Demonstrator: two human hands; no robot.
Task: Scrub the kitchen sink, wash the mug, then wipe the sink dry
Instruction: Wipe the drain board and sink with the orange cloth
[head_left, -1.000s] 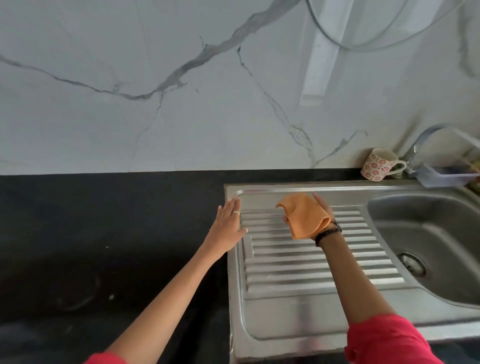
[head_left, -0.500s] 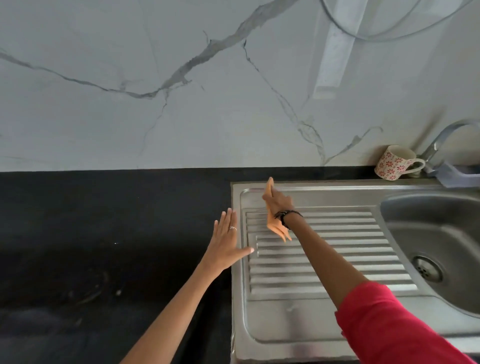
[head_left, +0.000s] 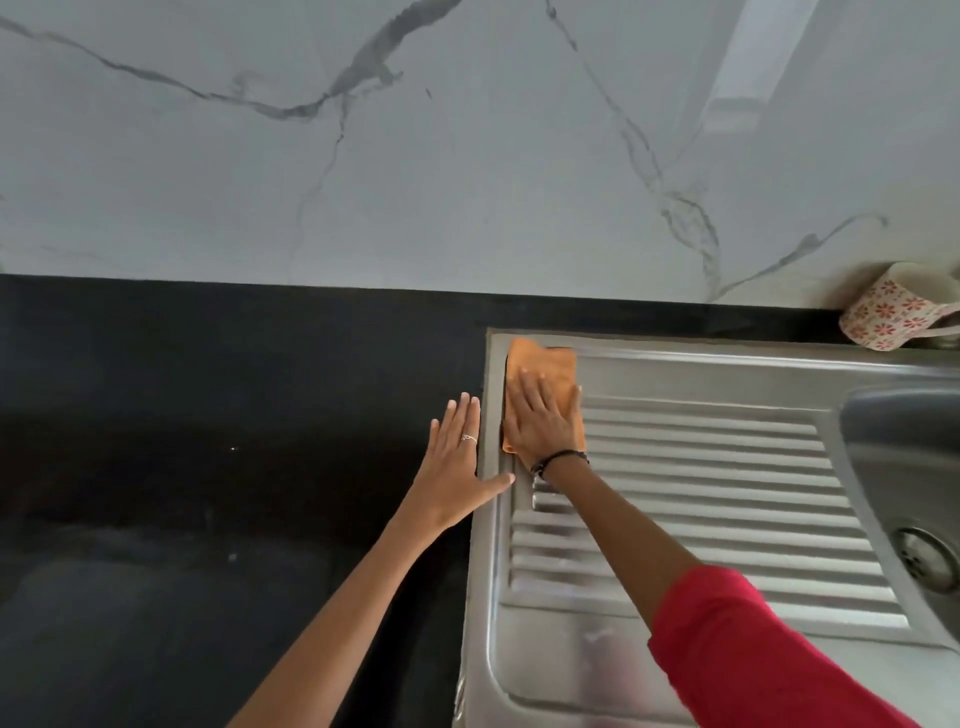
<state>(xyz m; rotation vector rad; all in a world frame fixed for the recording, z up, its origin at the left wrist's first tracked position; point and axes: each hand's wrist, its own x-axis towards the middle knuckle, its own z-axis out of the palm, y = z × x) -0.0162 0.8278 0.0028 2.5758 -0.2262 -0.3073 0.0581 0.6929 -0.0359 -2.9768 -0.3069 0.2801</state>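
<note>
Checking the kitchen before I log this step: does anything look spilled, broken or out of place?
Nothing stands out. The floral ceramic mug stands upright at the wall, the right hand presses the orange cloth flat on the steel drainboard, and the left hand rests on the black countertop.

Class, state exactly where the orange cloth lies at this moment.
The orange cloth lies flat at the far left corner of the steel drainboard, pressed under the right hand, beside the black counter.
</note>
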